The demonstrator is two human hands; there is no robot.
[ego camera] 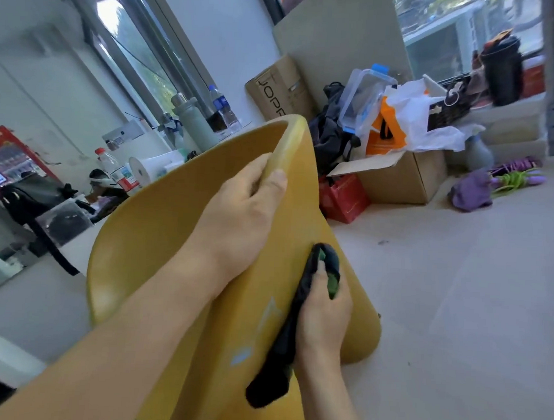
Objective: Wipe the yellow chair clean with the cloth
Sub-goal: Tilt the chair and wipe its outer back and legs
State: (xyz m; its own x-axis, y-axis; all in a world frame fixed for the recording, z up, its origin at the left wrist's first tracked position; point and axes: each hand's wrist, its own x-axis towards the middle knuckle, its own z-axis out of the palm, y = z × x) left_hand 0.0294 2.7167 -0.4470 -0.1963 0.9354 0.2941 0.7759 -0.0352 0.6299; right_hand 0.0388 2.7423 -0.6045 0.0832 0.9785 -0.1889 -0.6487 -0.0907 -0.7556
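The yellow chair (pixel 158 235) fills the middle of the head view, its moulded shell tilted toward me. My left hand (pixel 236 220) grips the top edge of its backrest, thumb on the outer side and fingers curled over the rim. My right hand (pixel 323 311) presses a dark cloth (pixel 281 354) with a green patch against the outer back surface of the shell. The cloth hangs down below the hand. The chair's legs are hidden.
A cluttered desk (pixel 75 241) with bottles, a paper roll and a black bag stands at the left under the window. Cardboard boxes (pixel 399 177), a red box (pixel 343 197), plastic bags and purple items (pixel 472 191) lie on the floor behind. Bare floor (pixel 472 316) opens to the right.
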